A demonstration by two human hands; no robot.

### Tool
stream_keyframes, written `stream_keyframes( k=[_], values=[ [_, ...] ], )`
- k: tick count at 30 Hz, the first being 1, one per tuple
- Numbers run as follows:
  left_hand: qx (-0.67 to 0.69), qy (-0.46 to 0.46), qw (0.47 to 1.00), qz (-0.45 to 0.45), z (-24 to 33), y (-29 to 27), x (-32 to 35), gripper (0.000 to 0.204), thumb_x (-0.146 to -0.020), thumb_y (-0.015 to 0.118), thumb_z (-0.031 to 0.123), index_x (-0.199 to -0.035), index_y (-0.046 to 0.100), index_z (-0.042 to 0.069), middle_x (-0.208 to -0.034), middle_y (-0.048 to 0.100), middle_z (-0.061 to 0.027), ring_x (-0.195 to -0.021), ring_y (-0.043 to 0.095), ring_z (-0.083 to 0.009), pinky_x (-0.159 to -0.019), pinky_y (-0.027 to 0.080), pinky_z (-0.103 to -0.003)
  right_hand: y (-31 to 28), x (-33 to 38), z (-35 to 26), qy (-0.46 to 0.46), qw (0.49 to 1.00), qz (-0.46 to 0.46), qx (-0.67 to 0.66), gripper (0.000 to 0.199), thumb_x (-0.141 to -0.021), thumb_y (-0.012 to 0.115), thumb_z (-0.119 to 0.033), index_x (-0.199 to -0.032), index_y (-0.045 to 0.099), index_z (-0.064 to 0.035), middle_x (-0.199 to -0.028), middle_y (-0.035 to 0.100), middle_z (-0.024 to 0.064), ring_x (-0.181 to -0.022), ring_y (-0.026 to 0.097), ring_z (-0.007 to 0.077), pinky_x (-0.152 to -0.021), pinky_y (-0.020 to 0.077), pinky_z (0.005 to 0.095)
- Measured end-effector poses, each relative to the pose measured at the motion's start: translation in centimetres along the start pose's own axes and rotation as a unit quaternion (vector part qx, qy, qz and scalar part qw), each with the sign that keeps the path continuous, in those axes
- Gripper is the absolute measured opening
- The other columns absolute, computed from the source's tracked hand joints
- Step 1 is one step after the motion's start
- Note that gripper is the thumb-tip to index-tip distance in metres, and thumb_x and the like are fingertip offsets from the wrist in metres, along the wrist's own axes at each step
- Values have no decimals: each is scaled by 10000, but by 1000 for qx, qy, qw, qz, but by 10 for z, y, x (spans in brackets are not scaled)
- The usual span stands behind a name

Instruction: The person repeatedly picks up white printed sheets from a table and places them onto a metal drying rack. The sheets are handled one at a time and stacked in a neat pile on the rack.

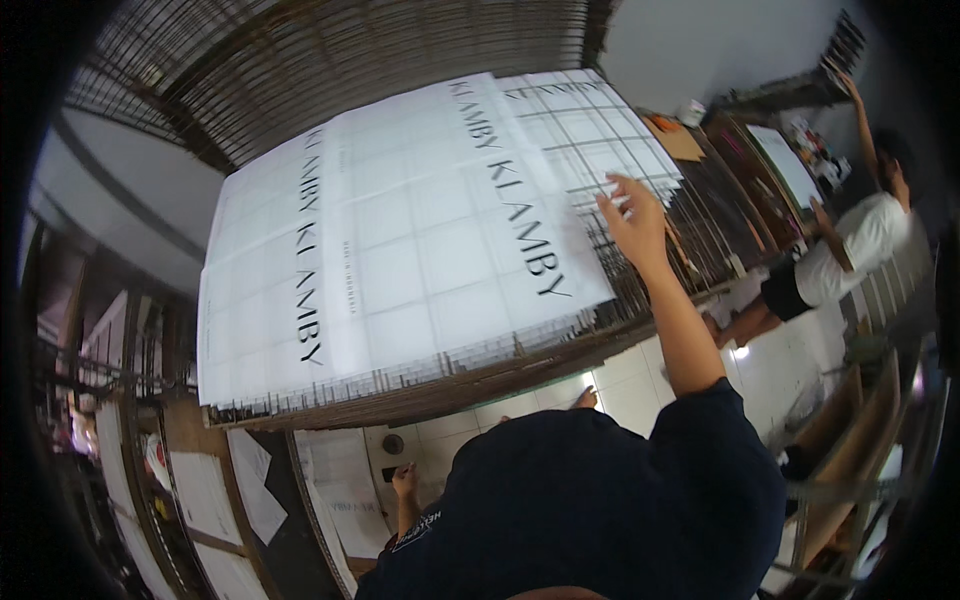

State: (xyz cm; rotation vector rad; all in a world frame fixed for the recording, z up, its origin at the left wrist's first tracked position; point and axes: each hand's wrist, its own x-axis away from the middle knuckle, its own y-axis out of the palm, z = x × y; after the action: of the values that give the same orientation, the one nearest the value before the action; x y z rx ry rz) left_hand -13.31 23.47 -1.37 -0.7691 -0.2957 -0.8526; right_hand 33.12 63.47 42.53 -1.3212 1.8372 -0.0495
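Thin white sheets (pixel 400 240) with large dark lettering lie side by side on a stacked wire rack (pixel 690 240), whose grid shows through them. Just off their right edge, my right hand (pixel 637 220) is raised over the rack, fingers loosely bent and apart, holding nothing. My left hand (pixel 404 482) hangs low beside my body, its fingers curled in. A small dark thing (pixel 390 474) shows at its fingertips; its kind and how it is held are too small to make out.
Upper wire shelves (pixel 370 70) tilt up behind the sheets. At the right a person (pixel 860 250) in a white shirt reaches toward a wall shelf. More white sheets (pixel 205 490) lie on boards at the lower left. Wooden boards (pixel 850 450) stand at the lower right.
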Motion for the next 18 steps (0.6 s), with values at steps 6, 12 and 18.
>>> stream_keyframes(
  k=[6,12,18],
  values=[
    [-90,-62,989,-100,6,32,9,331,-793,639,249,-1007,610,-1,-942,637,-148,-804,624,-221,-692,487,-332,-69,18,19,1,994,112,8,234,-772,657,-102,-978,610,0,-779,575,68,-641,513,96,-587,429,227],
    [-148,-61,980,-120,24,47,6,344,-799,637,250,-1034,593,2,-939,633,-150,-802,620,-218,-690,489,-332,-152,54,71,49,983,155,83,199,-777,657,-121,-932,626,-1,-734,599,67,-685,533,100,-638,436,242],
    [-159,-22,980,-116,55,96,20,359,-804,635,250,-1060,575,5,-935,629,-152,-799,616,-215,-688,490,-333,-189,73,103,-27,986,46,156,311,-725,672,-251,-948,629,-39,-918,605,115,-887,546,286,-762,411,360]
  ],
)
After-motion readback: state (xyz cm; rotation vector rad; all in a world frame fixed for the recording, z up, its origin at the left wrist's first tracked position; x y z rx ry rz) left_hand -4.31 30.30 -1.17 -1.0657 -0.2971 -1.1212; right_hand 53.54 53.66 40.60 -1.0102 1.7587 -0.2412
